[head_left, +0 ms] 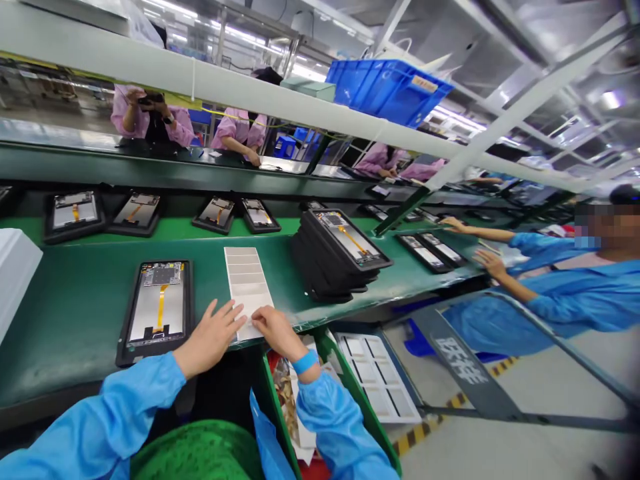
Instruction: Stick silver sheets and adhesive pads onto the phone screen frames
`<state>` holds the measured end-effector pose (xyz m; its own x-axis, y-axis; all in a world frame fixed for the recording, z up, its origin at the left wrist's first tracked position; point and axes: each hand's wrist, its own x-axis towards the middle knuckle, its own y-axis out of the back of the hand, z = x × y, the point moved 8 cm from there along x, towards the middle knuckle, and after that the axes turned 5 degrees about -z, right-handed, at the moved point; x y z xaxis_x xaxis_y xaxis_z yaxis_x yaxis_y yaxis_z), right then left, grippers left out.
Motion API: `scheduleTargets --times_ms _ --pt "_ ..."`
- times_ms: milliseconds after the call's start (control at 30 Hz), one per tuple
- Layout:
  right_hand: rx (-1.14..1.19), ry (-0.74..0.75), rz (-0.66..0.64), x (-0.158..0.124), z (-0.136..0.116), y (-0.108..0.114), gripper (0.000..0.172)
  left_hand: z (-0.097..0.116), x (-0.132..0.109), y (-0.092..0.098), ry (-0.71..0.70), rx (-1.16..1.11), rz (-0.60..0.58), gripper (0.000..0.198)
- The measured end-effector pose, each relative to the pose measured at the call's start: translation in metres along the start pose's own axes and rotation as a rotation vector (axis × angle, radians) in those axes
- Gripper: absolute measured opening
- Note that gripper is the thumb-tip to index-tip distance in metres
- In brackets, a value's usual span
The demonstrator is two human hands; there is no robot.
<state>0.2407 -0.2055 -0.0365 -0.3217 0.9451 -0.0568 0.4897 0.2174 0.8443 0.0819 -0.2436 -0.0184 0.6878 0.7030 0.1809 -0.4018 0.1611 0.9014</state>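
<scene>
A pale sticker sheet (246, 272), divided by crosswise lines, lies on the green bench near its front edge. My left hand (207, 340) rests with its fingers stretched out over the sheet's lower left part. At the lower right edge of the sheet, the fingers of my right hand (277, 331) are pinched together on it; whether a single piece is lifted there is hidden. Left of the sheet lies an opened tablet (156, 312) in a black frame, with its circuit board and a yellow ribbon cable showing. To the right stands a stack of similar tablets (325, 267).
Several opened tablets (75, 212) lie along the green strip (183, 228) behind. Under the bench edge, a green bin (360, 407) holds paper scraps. A co-worker in blue (560, 280) reaches over the bench at right. A blue crate (383, 87) sits on the overhead shelf.
</scene>
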Motion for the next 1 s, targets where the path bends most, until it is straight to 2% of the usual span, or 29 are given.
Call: scheduleTargets --times_ms 67,167,300,467,600,733,867,933,1000 --pt "-0.03 -0.03 0.017 -0.008 0.002 -0.011 0.014 0.005 0.005 -0.021 -0.005 0.021 -0.066 0.051" --pt "-0.025 -0.067 0.077 -0.018 0.004 -0.018 0.02 0.0 0.001 -0.038 0.034 0.084 -0.09 0.047" --pt "0.005 -0.072 0.116 -0.021 0.003 -0.021 0.019 -0.004 -0.003 -0.041 0.039 0.14 -0.084 0.045" --pt "-0.055 0.011 0.251 -0.033 -0.008 -0.023 0.029 -0.003 -0.002 -0.041 0.042 0.156 -0.086 0.045" --pt "-0.082 0.034 0.279 -0.04 -0.014 -0.026 0.022 -0.002 -0.003 -0.04 0.047 0.151 -0.083 0.045" --pt "0.035 0.067 0.291 -0.041 -0.022 -0.011 0.012 -0.001 -0.003 -0.038 0.045 0.133 -0.081 0.044" --pt "0.2 0.066 0.405 -0.041 -0.039 0.024 0.012 0.001 0.001 -0.035 0.042 0.103 -0.073 0.043" --pt "0.322 0.046 0.42 -0.029 -0.052 0.036 0.012 0.003 0.002 -0.03 0.044 0.081 -0.062 0.044" --pt "0.449 0.05 0.388 -0.005 -0.071 0.036 0.012 0.006 -0.003 -0.017 0.047 0.065 -0.031 0.047"
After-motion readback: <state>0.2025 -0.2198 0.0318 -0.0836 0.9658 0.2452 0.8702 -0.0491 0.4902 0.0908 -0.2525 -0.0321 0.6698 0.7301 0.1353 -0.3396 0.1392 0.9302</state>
